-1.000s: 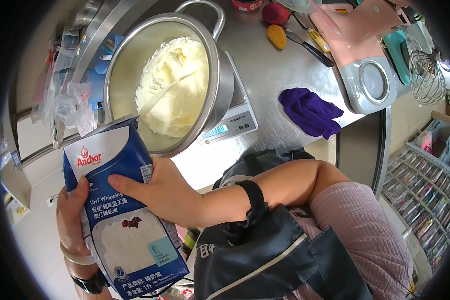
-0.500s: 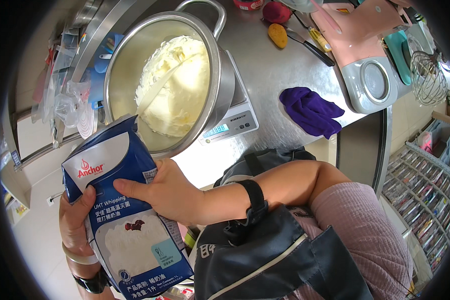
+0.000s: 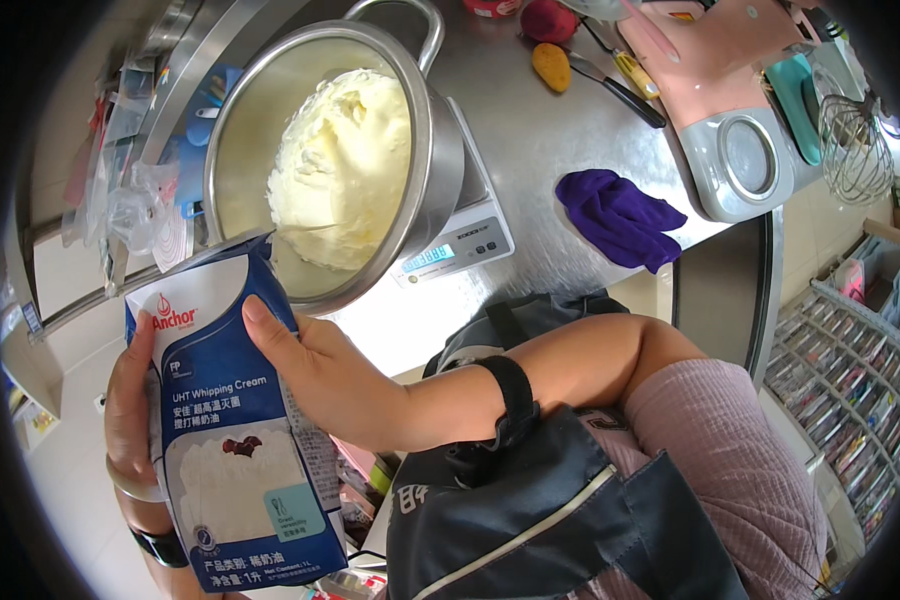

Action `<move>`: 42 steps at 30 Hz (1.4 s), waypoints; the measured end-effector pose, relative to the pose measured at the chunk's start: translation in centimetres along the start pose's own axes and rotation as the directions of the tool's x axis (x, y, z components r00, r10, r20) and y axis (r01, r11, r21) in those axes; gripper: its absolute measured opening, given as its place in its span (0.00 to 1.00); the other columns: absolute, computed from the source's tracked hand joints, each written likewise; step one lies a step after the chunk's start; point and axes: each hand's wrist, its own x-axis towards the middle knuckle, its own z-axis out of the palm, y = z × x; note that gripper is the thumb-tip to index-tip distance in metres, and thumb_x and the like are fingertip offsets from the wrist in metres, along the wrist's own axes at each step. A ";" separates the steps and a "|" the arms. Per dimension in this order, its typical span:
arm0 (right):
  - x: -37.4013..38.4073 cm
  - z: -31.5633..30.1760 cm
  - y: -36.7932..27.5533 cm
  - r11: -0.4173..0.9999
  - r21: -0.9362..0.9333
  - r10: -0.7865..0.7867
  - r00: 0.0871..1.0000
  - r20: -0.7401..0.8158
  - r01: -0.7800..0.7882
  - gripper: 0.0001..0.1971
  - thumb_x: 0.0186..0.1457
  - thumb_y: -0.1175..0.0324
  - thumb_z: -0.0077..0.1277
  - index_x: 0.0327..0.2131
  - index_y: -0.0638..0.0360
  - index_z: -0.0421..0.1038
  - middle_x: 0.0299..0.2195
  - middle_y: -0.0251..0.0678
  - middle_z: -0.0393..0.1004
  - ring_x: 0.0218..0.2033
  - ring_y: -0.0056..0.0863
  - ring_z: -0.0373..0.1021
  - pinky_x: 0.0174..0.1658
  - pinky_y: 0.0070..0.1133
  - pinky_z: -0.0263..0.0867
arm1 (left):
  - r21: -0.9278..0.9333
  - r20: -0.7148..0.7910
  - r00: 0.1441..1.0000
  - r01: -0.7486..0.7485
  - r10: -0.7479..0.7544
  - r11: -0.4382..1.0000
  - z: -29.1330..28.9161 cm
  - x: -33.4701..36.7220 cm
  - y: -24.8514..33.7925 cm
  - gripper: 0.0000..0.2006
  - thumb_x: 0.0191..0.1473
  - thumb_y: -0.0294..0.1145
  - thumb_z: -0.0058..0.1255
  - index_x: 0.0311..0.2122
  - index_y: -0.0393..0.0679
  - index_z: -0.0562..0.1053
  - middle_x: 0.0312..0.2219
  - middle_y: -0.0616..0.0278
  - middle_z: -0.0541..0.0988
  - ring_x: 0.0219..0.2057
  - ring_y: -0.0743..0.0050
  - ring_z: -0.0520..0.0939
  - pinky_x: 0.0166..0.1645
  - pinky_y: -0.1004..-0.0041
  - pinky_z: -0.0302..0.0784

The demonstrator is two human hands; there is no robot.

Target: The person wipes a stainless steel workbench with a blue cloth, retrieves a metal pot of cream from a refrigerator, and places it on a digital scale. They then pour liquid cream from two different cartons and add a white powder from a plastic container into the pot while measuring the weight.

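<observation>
Between my two hands is a blue and white cream carton, its top corner at the near rim of a large steel bowl. My left hand is wrapped around the carton's left side. My right hand grips its upper right edge, thumb across the front. A thick mound of pale cream fills much of the bowl's inside. Under the bowl, a white digital scale has its display lit.
A purple cloth lies on the steel counter right of the scale. Farther back are a mango, a black-handled knife and a pink and grey appliance. A wire whisk sits far right.
The wide pale stream from the carton into the bowl no longer shows. The carton has been tipped back more upright, and both hands have turned with it, still holding on.
</observation>
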 end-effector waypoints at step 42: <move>0.0 -0.3 0.6 0.979 0.202 -0.024 0.999 -0.033 0.030 0.18 0.57 0.58 0.41 0.36 0.66 0.67 0.28 0.31 0.72 0.26 0.13 0.67 0.30 0.14 0.64 | 0.048 0.068 0.990 -0.124 0.120 0.991 0.1 -1.1 -1.9 0.19 0.49 0.29 0.49 0.46 0.32 0.64 0.35 0.49 0.75 0.30 0.68 0.79 0.35 0.76 0.78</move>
